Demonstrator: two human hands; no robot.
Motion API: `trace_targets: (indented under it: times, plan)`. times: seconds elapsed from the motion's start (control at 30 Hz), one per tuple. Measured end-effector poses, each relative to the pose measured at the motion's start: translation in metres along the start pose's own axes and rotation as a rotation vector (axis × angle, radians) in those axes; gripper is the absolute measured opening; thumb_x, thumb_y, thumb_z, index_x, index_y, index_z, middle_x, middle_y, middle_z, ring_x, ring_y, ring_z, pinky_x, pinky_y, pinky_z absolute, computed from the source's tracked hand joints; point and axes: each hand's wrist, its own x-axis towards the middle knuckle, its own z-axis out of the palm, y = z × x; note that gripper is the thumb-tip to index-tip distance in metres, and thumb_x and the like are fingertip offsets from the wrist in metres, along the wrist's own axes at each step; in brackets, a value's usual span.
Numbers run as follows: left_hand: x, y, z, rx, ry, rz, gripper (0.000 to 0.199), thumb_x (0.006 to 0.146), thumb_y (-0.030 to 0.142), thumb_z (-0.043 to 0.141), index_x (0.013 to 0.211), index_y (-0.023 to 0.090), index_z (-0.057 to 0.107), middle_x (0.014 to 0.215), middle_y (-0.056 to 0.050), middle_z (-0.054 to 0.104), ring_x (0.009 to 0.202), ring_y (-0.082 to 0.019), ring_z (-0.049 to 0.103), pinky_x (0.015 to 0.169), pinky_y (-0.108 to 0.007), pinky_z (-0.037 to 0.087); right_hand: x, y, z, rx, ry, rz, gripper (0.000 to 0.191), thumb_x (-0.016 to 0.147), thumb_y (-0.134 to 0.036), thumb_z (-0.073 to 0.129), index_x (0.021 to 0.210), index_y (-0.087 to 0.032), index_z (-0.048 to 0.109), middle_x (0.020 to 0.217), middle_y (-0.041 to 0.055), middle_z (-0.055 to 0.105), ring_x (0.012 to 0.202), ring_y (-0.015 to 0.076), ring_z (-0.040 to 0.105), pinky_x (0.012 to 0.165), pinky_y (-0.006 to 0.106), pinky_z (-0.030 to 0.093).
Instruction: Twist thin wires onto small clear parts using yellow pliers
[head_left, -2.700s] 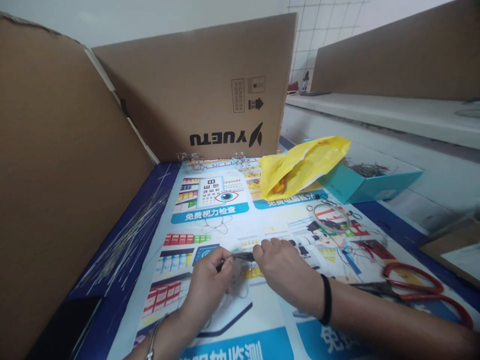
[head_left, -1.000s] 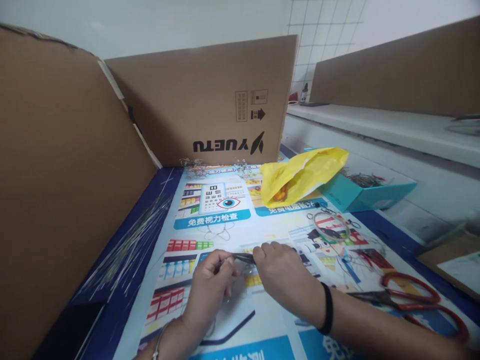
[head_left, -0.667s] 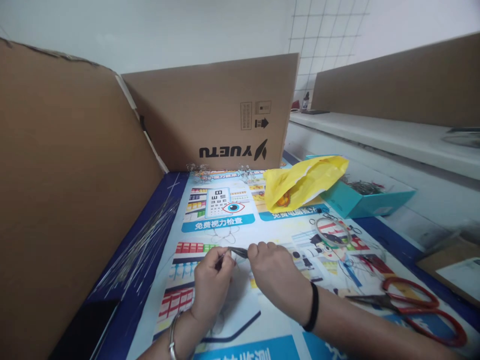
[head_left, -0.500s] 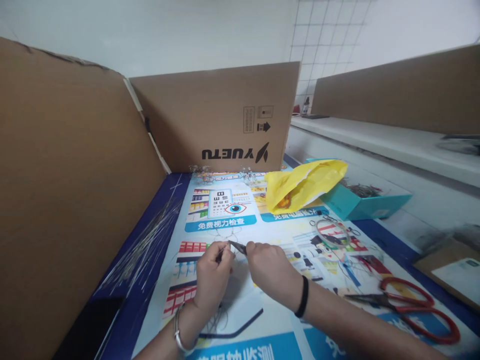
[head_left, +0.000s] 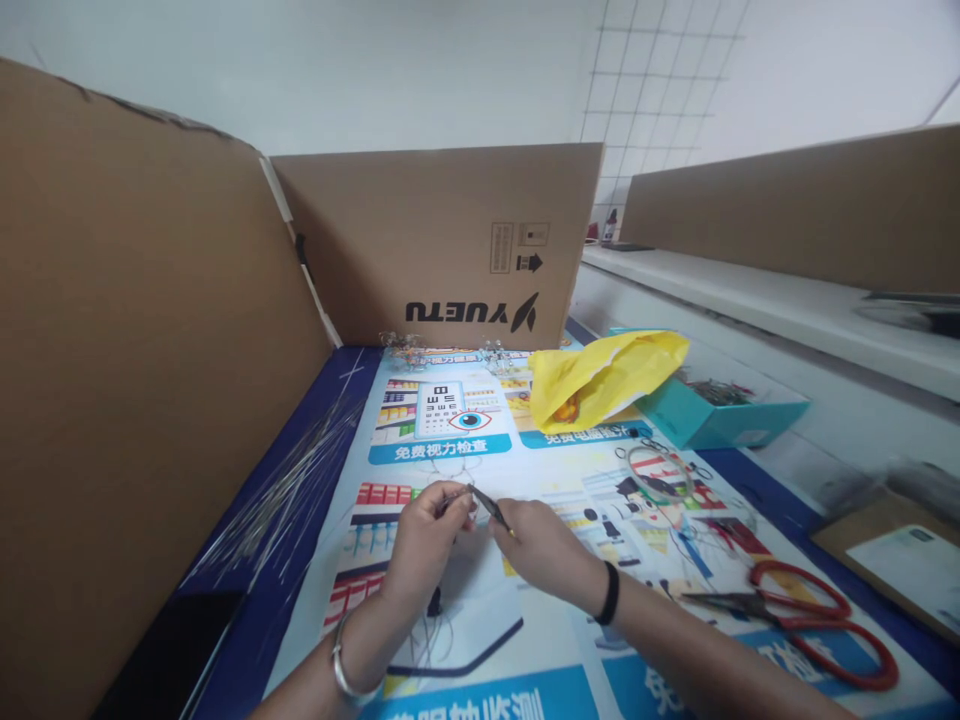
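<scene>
My left hand (head_left: pixel 427 535), with a silver bangle at the wrist, is closed in a pinch on a small thin piece that looks like wire; its shape is mostly hidden by the fingers. My right hand (head_left: pixel 546 550), with a black band at the wrist, is wrapped round dark pliers (head_left: pixel 491 508). The pliers' tips meet the left fingertips above the printed poster (head_left: pixel 487 600). Thin wire loops (head_left: pixel 435 640) lie on the poster below the left forearm and hand.
Straight wires (head_left: pixel 285 490) lie at the left. A yellow bag (head_left: pixel 607 375) leans on a teal box (head_left: pixel 720 415) of metal pieces. Red-handled scissors (head_left: pixel 802 610) and a wire coil (head_left: pixel 660 475) are at the right. Cardboard panels (head_left: pixel 435 240) stand behind and left.
The pliers have turned, their handle end now lower and more visible in my right hand. My right hand has shifted slightly down and right. The camera view has moved a little.
</scene>
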Motion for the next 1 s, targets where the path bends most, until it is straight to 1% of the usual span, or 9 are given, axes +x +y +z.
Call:
trace_targets:
  times: [0.1, 0.23, 0.43, 0.6, 0.8, 1.0]
  plan:
    - [0.0, -0.002, 0.0, 0.042, 0.038, -0.012, 0.017, 0.072, 0.031, 0.059, 0.077, 0.015, 0.062, 0.055, 0.002, 0.059, 0.054, -0.013, 0.054, 0.051, -0.02, 0.039, 0.0, 0.001, 0.001, 0.032, -0.005, -0.004, 0.026, 0.089, -0.026, 0.035, 0.083, -0.015, 0.058, 0.077, 0.0054, 0.066, 0.071, 0.0171, 0.061, 0.056, 0.024, 0.03]
    - [-0.003, -0.001, -0.001, 0.133, 0.074, 0.06, 0.015, 0.074, 0.03, 0.057, 0.07, 0.016, 0.062, 0.053, 0.003, 0.057, 0.054, -0.012, 0.052, 0.053, -0.02, 0.039, -0.002, -0.002, 0.002, 0.045, 0.0, -0.007, 0.027, 0.088, -0.028, 0.035, 0.084, -0.015, 0.058, 0.077, 0.0059, 0.066, 0.072, 0.0177, 0.06, 0.056, 0.025, 0.03]
    - [-0.004, 0.0, -0.002, 0.298, 0.119, 0.152, 0.015, 0.074, 0.026, 0.053, 0.063, 0.017, 0.058, 0.05, 0.003, 0.053, 0.051, -0.012, 0.049, 0.051, -0.021, 0.039, -0.004, -0.006, 0.002, 0.059, 0.019, -0.014, 0.027, 0.088, -0.028, 0.034, 0.084, -0.015, 0.057, 0.077, 0.0061, 0.066, 0.07, 0.0177, 0.06, 0.055, 0.026, 0.028]
    - [-0.002, -0.004, -0.001, 0.384, 0.172, 0.205, 0.013, 0.073, 0.023, 0.051, 0.065, 0.016, 0.058, 0.056, 0.0, 0.058, 0.055, -0.014, 0.053, 0.053, -0.023, 0.041, -0.006, -0.008, 0.002, 0.048, 0.021, 0.008, 0.025, 0.088, -0.03, 0.035, 0.085, -0.016, 0.056, 0.08, 0.0065, 0.066, 0.073, 0.0187, 0.061, 0.056, 0.026, 0.03]
    - [-0.004, -0.009, -0.002, 0.511, 0.232, 0.302, 0.012, 0.073, 0.02, 0.05, 0.067, 0.016, 0.06, 0.065, -0.003, 0.063, 0.062, -0.016, 0.058, 0.061, -0.025, 0.044, -0.007, -0.013, 0.005, -0.065, 0.085, 0.014, 0.021, 0.088, -0.026, 0.035, 0.088, -0.015, 0.053, 0.077, 0.0085, 0.065, 0.069, 0.0202, 0.061, 0.055, 0.027, 0.031]
    - [-0.005, -0.009, -0.003, 0.512, 0.256, 0.332, 0.011, 0.073, 0.021, 0.051, 0.07, 0.017, 0.061, 0.066, -0.002, 0.064, 0.062, -0.016, 0.059, 0.062, -0.026, 0.045, -0.005, -0.015, 0.013, -0.117, 0.104, 0.048, 0.018, 0.089, -0.02, 0.032, 0.088, -0.016, 0.05, 0.075, 0.0093, 0.062, 0.066, 0.0205, 0.059, 0.055, 0.027, 0.033]
